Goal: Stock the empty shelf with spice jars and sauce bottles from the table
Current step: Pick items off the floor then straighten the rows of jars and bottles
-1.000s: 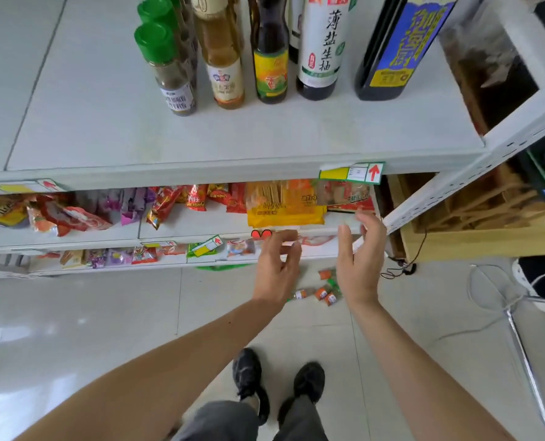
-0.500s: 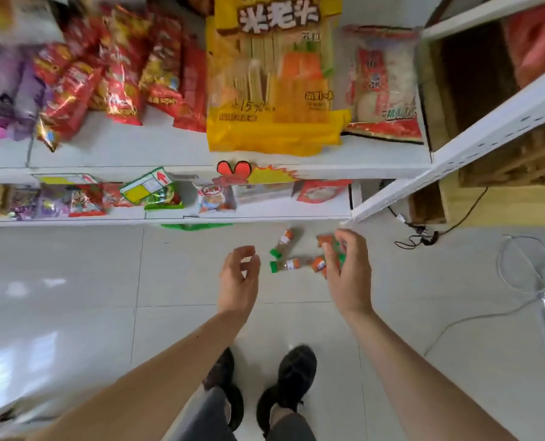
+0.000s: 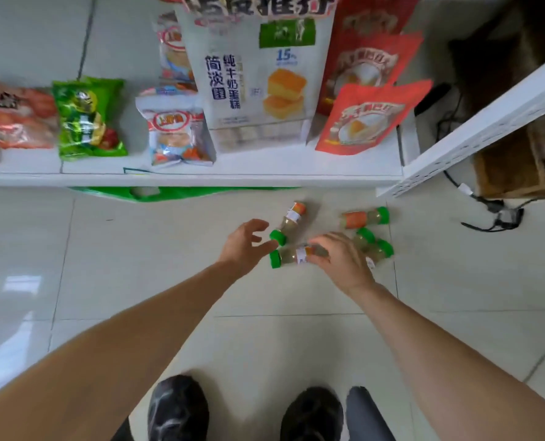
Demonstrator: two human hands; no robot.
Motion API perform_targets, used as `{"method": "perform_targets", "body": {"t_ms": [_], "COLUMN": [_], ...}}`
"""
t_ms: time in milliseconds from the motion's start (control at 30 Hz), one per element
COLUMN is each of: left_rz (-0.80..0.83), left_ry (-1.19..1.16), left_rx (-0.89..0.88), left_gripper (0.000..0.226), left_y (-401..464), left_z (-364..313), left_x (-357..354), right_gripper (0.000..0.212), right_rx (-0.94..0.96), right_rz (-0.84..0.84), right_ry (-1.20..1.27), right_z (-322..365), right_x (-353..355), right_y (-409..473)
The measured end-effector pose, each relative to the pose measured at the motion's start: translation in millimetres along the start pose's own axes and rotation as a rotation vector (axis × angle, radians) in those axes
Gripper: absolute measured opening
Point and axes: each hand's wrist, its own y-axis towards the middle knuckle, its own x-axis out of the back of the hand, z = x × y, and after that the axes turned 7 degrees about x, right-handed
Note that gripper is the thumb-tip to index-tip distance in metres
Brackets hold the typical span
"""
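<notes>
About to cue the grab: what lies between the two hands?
In the head view, a jar lies on its side between the left hand and right hand, green cap toward the left hand; right fingertips touch it.

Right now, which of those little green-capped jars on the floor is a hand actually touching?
The jar lying crosswise nearest the person, cap pointing left: the right hand has its fingers on its labelled end. The left hand hovers open; the other jars lie untouched.

A low white shelf [image 3: 201,178] holds snack packets: a green bag [image 3: 88,117], a large white cake package [image 3: 258,74], and red pouches [image 3: 360,119]. Pale floor tiles [image 3: 137,275] lie below. Black shoes [image 3: 179,409] show at the bottom edge. Dark cables [image 3: 491,211] trail on the right.
</notes>
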Motion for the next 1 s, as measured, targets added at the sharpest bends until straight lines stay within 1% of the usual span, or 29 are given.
{"method": "perform_targets", "body": {"t_ms": [100, 200, 300, 400, 500, 600, 733, 833, 1000], "left_rz": [-0.011, -0.065, -0.077, -0.083, -0.060, -0.046, 0.002, 0.054, 0.067], "left_ry": [0.082, 0.157, 0.222, 0.319, 0.339, 0.270, 0.048, -0.123, -0.226], "left_rx": [0.029, 0.077, 0.085, 0.066, 0.046, 0.054, 0.064, 0.072, 0.093], "left_gripper": [0.049, 0.058, 0.063, 0.054, 0.043, 0.029, 0.031, 0.030, 0.021], "left_y": [39, 69, 86, 92, 97, 99, 103, 106, 94], "left_z": [22, 32, 28, 22, 23, 26, 28, 28, 13], "left_x": [-23, -38, -49, -57, -58, -52, -38, -21, 8], "right_gripper": [0.040, 0.048, 0.053, 0.052, 0.049, 0.049, 0.048, 0.046, 0.044], "right_rx": [0.044, 0.104, 0.136, 0.137, 0.132, 0.103, 0.070, 0.048, -0.013], "right_rz": [0.197, 0.325, 0.356, 0.384, 0.411, 0.431, 0.453, 0.431, 0.386], "right_ry": [-0.038, -0.120, -0.179, -0.237, -0.306, -0.318, -0.274, -0.235, -0.107], "right_z": [-34, -54, -62, -62, -59, -57, -56, -53, -42], "right_x": [-25, -38, -43, -46, -46, -47, -45, -40, -12], "right_y": [16, 30, 40, 48, 53, 53, 54, 55, 49]}}
